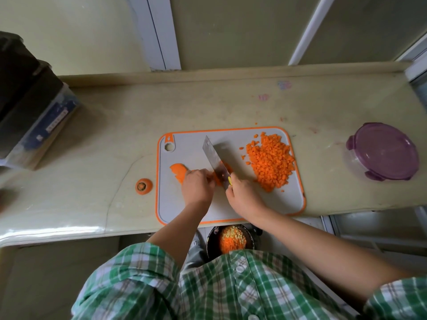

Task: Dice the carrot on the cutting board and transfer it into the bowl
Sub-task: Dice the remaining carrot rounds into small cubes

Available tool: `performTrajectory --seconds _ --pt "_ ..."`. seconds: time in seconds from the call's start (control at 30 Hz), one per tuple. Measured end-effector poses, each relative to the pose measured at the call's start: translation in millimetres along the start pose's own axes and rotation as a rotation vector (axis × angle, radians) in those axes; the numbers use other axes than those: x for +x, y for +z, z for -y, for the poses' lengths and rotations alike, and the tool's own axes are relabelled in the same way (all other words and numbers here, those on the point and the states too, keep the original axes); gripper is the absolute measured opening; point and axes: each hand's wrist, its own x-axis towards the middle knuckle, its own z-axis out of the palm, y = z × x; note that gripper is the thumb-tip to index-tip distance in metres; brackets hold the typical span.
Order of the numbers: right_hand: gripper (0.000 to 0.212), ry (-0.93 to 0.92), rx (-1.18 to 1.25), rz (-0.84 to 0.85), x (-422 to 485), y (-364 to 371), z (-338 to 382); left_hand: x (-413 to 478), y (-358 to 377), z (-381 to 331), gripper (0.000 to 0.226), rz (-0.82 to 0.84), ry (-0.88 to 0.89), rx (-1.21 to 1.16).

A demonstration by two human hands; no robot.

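Mostly diced carrot (270, 161) (bright orange)

The right hand (242, 196) is holding the knife (216, 161) on the board (175, 204). The left hand (196, 187) is holding the carrot (179, 173) beside it.

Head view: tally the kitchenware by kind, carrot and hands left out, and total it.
Cutting board: 1
Knife: 1
Purple-lidded container: 1
Bowl below the counter edge: 1
Clear box at far left: 1
Total: 5
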Motion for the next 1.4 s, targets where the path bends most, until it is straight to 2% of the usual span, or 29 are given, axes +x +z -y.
performTrajectory --seconds 0.4,0.6,0.73,0.83,1.07,1.2,1.4 --pt "0.014 0.046 0.065 0.042 9 14 1 7 6 3 0.012 0.027 0.0 0.031" --pt "0.02 0.051 0.045 0.013 10 19 -2 6 1 2 0.013 0.035 0.021 0.041" --pt "0.01 0.045 0.074 -0.038 11 6 -13 3 -5 3 0.023 0.043 0.114 0.06" --pt "0.005 0.093 0.171 -0.071 13 -5 -15 1 -12 4 0.026 0.01 0.082 0.063" --pt "0.002 0.032 0.218 0.046 5 6 8 -3 -20 14 0.02 -0.04 0.017 0.2" --pt "0.011 0.082 0.204 0.022 -1 23 -6 -11 -18 18 0.029 -0.006 0.063 0.262" --pt "0.003 0.275 0.174 -0.126 1 -6 -55 -10 -16 15 0.033 -0.008 0.044 0.259"
